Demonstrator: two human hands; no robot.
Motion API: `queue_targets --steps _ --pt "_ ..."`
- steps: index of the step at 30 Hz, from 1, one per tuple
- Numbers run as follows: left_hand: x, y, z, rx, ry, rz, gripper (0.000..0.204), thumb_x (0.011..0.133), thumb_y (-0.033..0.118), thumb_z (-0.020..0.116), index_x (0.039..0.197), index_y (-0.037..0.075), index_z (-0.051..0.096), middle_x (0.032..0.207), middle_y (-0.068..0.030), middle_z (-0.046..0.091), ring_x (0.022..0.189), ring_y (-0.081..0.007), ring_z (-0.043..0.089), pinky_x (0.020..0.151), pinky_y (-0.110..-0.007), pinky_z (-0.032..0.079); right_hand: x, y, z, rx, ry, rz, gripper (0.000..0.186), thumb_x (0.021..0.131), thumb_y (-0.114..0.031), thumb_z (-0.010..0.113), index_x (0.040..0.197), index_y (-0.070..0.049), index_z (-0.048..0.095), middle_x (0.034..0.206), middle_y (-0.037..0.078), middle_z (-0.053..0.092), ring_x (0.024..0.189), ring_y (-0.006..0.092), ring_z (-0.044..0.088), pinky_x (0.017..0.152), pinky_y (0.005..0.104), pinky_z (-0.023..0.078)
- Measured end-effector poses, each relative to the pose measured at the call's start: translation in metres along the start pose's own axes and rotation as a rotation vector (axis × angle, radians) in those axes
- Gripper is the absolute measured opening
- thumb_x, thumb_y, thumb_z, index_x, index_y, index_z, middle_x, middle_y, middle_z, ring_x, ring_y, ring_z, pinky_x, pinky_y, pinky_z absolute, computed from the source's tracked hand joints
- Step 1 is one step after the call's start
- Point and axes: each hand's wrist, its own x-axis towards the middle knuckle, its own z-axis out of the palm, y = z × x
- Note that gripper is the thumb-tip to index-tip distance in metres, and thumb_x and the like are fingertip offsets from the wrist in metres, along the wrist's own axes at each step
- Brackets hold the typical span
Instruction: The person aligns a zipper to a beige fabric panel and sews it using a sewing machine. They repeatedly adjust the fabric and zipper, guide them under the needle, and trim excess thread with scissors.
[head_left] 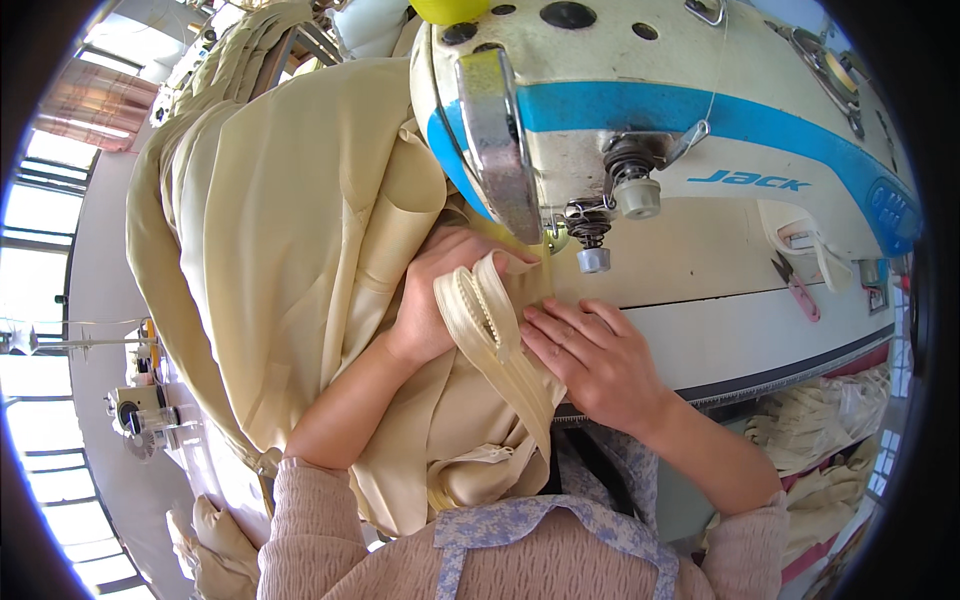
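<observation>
A cream zipper [485, 325] loops up off satin-like fabric [290, 230] of the same colour, just in front of the presser foot area of a sewing machine [570, 100]. My left hand [432, 290] is closed at the upper end of the zipper, close to the needle; the tape covers part of its fingers. To the right of the loop, my right hand [600, 365] lies palm down, its fingers stretched over the edge of the cloth and the machine bed. The needle tip is hard to make out. Much of the fabric is bunched over my lap and to the left.
Pink-handled scissors [800, 290] rest on the machine bed at the right, beside a white strip [820, 250]. Folded cream pieces [815, 420] are stacked below the table edge. Another machine part [145, 415] stands at the far left.
</observation>
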Motion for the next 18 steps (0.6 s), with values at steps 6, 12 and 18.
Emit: queue_targets --steps 6,12,18 --pt "0.006 -0.002 0.011 0.392 0.026 0.410 0.021 0.077 0.020 0.075 0.092 0.007 0.070 0.085 -0.0047 0.070 0.082 -0.0224 0.067 0.082 -0.037 0.048 0.001 0.002 -0.004 -0.003 -0.015 -0.022 0.035 0.084 -0.013 0.061 0.113 0.003 0.070 0.123 0.016 0.069 0.119 0.0280 0.063 0.102 0.0427 0.046" --pt "0.004 -0.005 0.016 0.420 0.016 0.481 0.023 0.075 0.017 0.074 0.093 0.004 0.068 0.091 -0.0073 0.071 0.090 -0.0243 0.069 0.086 -0.039 0.052 -0.001 0.004 0.000 0.025 -0.020 0.010 0.038 0.083 -0.012 0.061 0.115 0.005 0.069 0.127 0.019 0.066 0.122 0.0315 0.061 0.109 0.0469 0.044" --pt "0.004 -0.009 0.020 0.383 0.020 0.491 0.026 0.074 0.017 0.074 0.095 0.003 0.068 0.092 -0.0082 0.071 0.094 -0.0257 0.070 0.085 -0.039 0.053 0.000 0.005 0.002 0.030 -0.025 0.018 0.039 0.082 -0.012 0.061 0.116 0.007 0.068 0.127 0.019 0.065 0.123 0.0326 0.061 0.109 0.0475 0.045"
